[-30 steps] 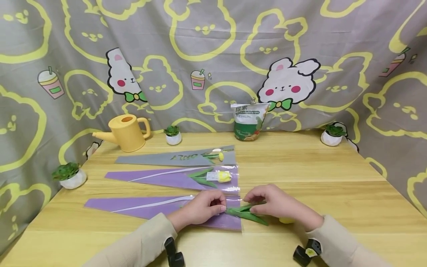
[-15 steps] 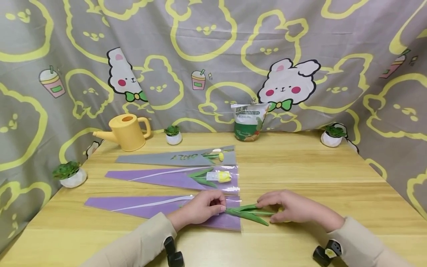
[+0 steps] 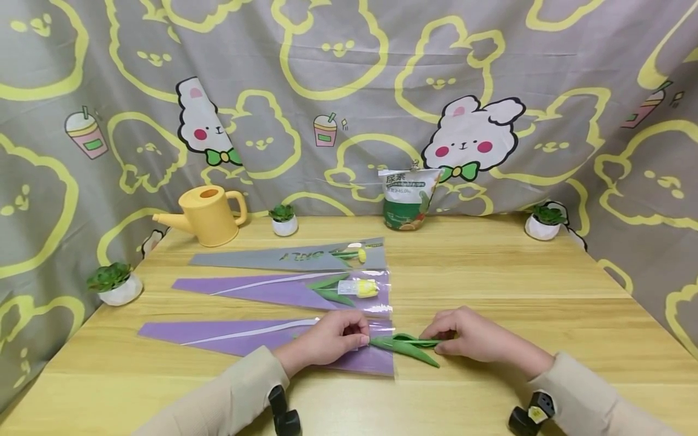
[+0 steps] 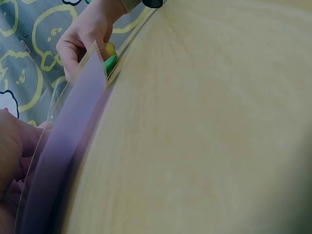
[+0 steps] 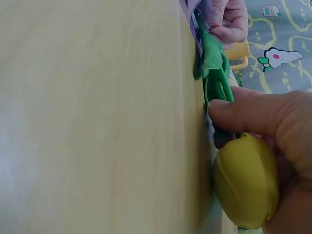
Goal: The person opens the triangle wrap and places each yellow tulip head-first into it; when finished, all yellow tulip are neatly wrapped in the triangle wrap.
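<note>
My left hand (image 3: 334, 339) pinches the film at the mouth of the nearest purple flower sleeve (image 3: 234, 338), which lies flat with its narrow end to the left. Partly inside that mouth is an artificial tulip (image 3: 406, 349); its green leaves stick out to the right. My right hand (image 3: 470, 336) grips the tulip's stem and leaf tips between thumb and fingers, just below the bloom. In the right wrist view the yellow tulip head (image 5: 246, 181) sits under the palm; the head view hides it. In the left wrist view the sleeve's mouth edge (image 4: 80, 105) stands slightly lifted.
Behind lie another purple sleeve (image 3: 245, 286) and a grey sleeve (image 3: 251, 260), each with a yellow tulip inside. A yellow watering can (image 3: 209, 217), small potted succulents (image 3: 284, 225) and a green-white bag (image 3: 408, 203) stand along the table's back and left.
My right hand has slid rightward along the tulip from the leaves toward the bloom and closed on the stem, drawing the leaves together. The left hand has stayed put on the sleeve.
</note>
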A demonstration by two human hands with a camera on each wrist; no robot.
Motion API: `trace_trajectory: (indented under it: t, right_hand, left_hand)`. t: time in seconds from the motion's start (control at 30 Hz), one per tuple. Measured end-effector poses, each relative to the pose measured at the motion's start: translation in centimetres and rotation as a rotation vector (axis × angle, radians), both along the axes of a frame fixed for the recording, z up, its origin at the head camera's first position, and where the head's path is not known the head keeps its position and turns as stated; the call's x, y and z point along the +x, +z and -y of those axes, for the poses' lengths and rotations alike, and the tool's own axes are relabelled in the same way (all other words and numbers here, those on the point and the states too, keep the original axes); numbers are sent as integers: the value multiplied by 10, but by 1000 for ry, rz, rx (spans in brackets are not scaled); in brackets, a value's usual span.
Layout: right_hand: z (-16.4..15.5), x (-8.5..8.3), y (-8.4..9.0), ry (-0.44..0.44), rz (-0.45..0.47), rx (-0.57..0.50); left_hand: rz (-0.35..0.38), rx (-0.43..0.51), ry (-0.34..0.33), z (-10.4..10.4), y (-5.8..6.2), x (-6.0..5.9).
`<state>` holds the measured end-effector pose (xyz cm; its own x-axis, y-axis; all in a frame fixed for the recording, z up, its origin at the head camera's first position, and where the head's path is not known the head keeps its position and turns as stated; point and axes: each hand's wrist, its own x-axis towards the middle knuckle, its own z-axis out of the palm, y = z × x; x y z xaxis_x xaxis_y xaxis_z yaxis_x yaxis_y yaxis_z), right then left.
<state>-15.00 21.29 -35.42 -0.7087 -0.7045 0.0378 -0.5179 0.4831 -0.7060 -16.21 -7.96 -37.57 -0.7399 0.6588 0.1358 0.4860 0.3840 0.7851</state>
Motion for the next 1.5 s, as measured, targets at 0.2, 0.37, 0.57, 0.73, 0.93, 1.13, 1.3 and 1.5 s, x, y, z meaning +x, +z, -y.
trace_trajectory:
  t: [0.2,0.37,0.57,0.73,0.93,1.13,1.3,1.5]
  right_hand:
    - [1,2,0,-14,-70,-34]
    - [4,2,0,-24,-133,-48]
    - [12,5,2,-56,-138,-61]
    - [26,6,1,-69,-147,-82]
    - [39,7,0,-108,-104,-108]
    - [49,7,-2,-98,-87,-110]
    - [55,7,-7,-89,-73,-112]
    - [56,7,-9,-114,-46,-119]
  left_hand:
    - [8,1,6,0,1,0]
    - [15,6,23,-1,1,1]
    - [1,21,47,-2,3,1]
    - [-10,43,47,-4,5,3]
    - [3,44,79,-5,7,4]
    - [-12,44,57,-8,7,3]
    - [-14,32,21,-11,4,3]
    - [-17,10,27,-12,4,3]
